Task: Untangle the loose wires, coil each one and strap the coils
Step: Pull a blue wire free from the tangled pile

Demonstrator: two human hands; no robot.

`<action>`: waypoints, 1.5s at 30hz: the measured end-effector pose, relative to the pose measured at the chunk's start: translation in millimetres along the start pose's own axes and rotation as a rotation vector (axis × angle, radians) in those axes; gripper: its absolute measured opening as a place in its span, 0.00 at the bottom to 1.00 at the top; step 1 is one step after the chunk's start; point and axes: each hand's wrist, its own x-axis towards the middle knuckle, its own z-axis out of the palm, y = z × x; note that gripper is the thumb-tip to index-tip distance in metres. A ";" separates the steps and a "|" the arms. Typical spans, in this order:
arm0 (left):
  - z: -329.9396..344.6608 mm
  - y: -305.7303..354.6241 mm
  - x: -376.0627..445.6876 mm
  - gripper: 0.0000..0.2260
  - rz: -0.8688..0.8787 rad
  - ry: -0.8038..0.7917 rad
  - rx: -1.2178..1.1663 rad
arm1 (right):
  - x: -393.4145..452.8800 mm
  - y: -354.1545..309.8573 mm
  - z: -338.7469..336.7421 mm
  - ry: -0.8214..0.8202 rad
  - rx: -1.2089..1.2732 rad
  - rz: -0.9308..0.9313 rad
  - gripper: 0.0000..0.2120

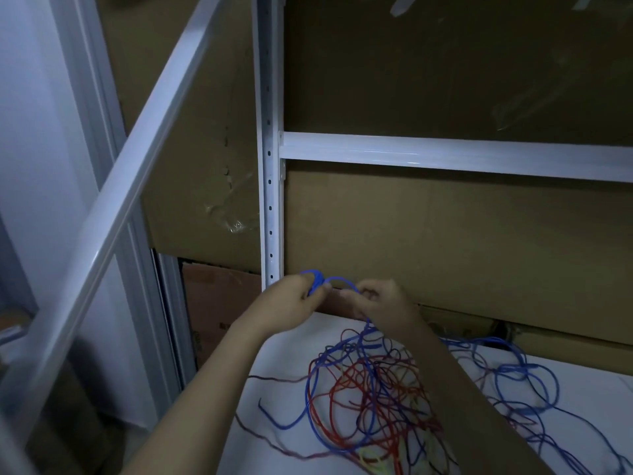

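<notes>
Head view: the left hand [298, 303] grips a small blue coil [314, 281] above the white tabletop's [291, 399] far edge. Just to its right, the right hand [380, 299] pinches the same blue wire [342, 282], which arcs between them, then drops toward the tangled pile [373, 402] of red, blue and yellowish strands.

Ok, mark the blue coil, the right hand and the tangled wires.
blue coil [314, 280], head view, loops above the left hand's fingers
right hand [378, 299], head view, back of hand
tangled wires [370, 399], head view, red-blue knot
</notes>
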 end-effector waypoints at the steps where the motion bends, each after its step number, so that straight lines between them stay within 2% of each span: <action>1: -4.2 -0.7 2.3 0.20 -0.025 0.047 -0.037 | -1.0 -1.0 0.4 -0.059 0.142 0.071 0.12; 4: -13.7 -2.9 10.8 0.20 -0.068 0.182 -0.155 | -9.5 -3.6 6.9 -0.268 0.532 0.239 0.12; 5: -15.3 -2.7 13.2 0.19 -0.077 0.214 -0.183 | -11.4 -5.4 9.4 -0.285 0.651 0.259 0.13; 7: -15.5 -2.5 16.6 0.18 -0.092 0.242 -0.238 | -7.8 -12.6 9.3 -0.176 0.778 0.233 0.12; 9: -11.8 -1.5 16.7 0.18 -0.096 0.216 -0.318 | 5.1 -23.8 2.2 0.075 0.604 0.068 0.12; 11: -6.1 1.6 14.3 0.19 -0.091 0.152 -0.442 | 23.6 -34.6 -10.1 0.358 0.219 -0.175 0.10; 12: -3.6 3.0 13.2 0.20 -0.082 0.117 -0.525 | 33.2 -38.6 -15.5 0.441 0.018 -0.282 0.09; 14: -1.6 5.4 10.4 0.21 -0.063 0.038 -0.723 | 49.8 -36.8 -22.8 0.506 -0.283 -0.399 0.07; 16: -3.4 5.2 8.9 0.21 -0.074 -0.041 -0.948 | 61.5 -23.9 -24.3 0.433 -0.394 -0.342 0.07; 19: -7.2 5.9 8.6 0.18 -0.076 -0.099 -1.277 | 58.9 6.8 -8.8 0.052 -0.403 -0.121 0.11; 21: -6.1 7.9 8.5 0.16 -0.082 -0.059 -1.440 | 39.9 17.7 8.6 -0.123 -0.340 -0.076 0.12; 22: -4.4 9.2 8.6 0.14 -0.083 -0.033 -1.508 | 29.3 19.5 15.3 -0.133 -0.340 -0.111 0.12; 25: 4.7 14.5 10.2 0.10 -0.110 0.023 -1.654 | 7.8 24.5 28.8 -0.054 -0.452 -0.374 0.11; 27: 13.1 17.7 15.6 0.10 -0.176 0.109 -1.549 | -0.9 21.5 33.8 -0.134 -0.453 -0.370 0.11; 29: 20.6 19.1 22.9 0.09 -0.198 0.243 -1.253 | -8.4 21.9 36.2 -0.225 -0.386 -0.252 0.10; 31: 22.6 17.0 28.6 0.07 -0.165 0.320 -0.947 | -13.7 25.1 34.8 -0.279 -0.313 -0.150 0.06; 33: 20.2 9.8 31.7 0.06 -0.120 0.312 -0.644 | -18.0 26.2 30.6 -0.324 -0.227 -0.078 0.05; 35: 17.8 0.5 31.2 0.07 -0.102 0.208 -0.297 | -20.5 24.9 26.2 -0.352 -0.094 -0.030 0.05; 37: 17.7 -4.9 27.0 0.10 -0.092 0.062 0.012 | -19.6 23.0 19.8 -0.286 -0.011 -0.034 0.06; 39: 19.6 -4.2 21.4 0.14 -0.090 -0.051 0.149 | -17.0 21.9 12.2 -0.138 -0.013 -0.077 0.05; 42: 20.1 6.5 13.4 0.23 -0.074 -0.180 0.124 | -16.5 19.6 6.2 0.084 -0.138 -0.198 0.06; 45: 15.6 13.9 12.5 0.20 0.001 -0.285 0.064 | -17.0 17.1 6.7 0.271 -0.306 -0.329 0.04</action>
